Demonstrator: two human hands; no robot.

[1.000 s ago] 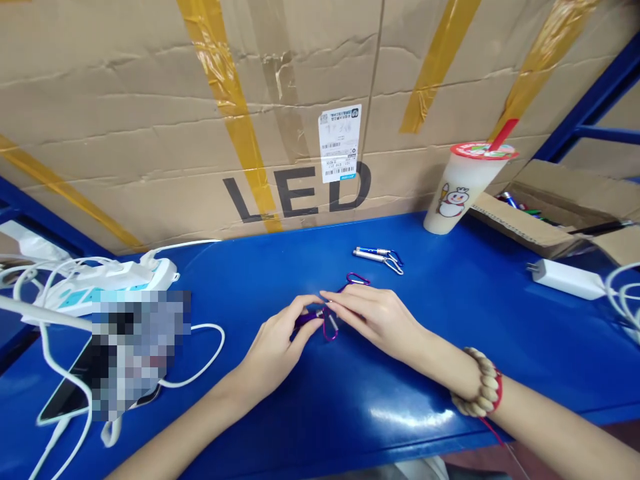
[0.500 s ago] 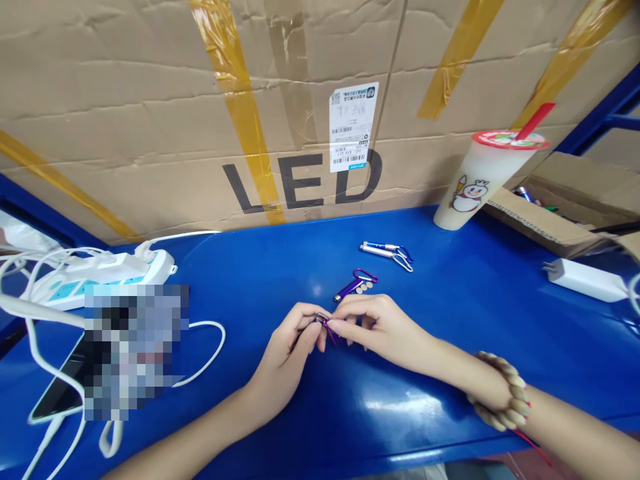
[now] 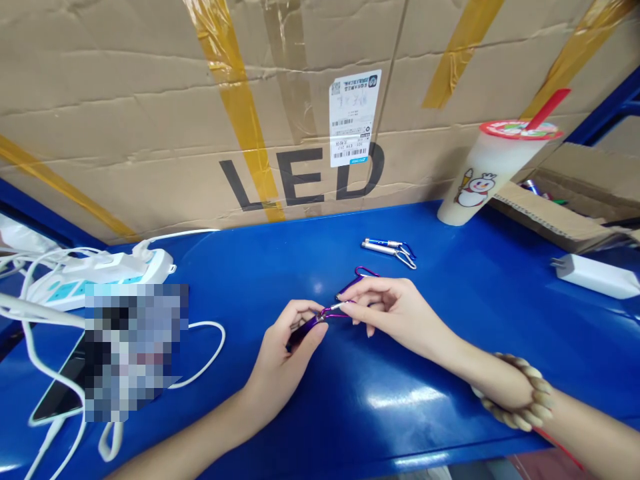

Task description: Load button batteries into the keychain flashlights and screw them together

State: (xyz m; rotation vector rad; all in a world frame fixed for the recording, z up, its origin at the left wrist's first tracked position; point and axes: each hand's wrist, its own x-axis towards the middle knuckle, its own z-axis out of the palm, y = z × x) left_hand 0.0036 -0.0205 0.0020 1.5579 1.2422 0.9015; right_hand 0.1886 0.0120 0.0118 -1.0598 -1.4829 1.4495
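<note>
Gripped by the fingers of the left hand (image 3: 280, 357): purple penlight (image 3: 303, 331), barrel partly hidden in the grasp, metal end angled up and to the right. Pinched between thumb and index finger of the right hand (image 3: 400, 313): far end of the attached magenta clip (image 3: 336, 316), spanning the gap between both hands over the blue counter (image 3: 240, 287). Around the right wrist: beaded bracelet (image 3: 537, 403).

Just beyond the right hand, lying on the counter: second purple penlight (image 3: 349, 289), partly covered by fingers. Farther back, side by side, clip ends to the right: blue penlight (image 3: 381, 243) and silver penlight (image 3: 379, 249).

At right: cup (image 3: 493, 173) with red straw, beside an open carton (image 3: 555, 223); white charger (image 3: 595, 275) nearer. At left: power strip (image 3: 160, 267) with white cables. At back: large carton (image 3: 150, 120) marked "LED".
</note>
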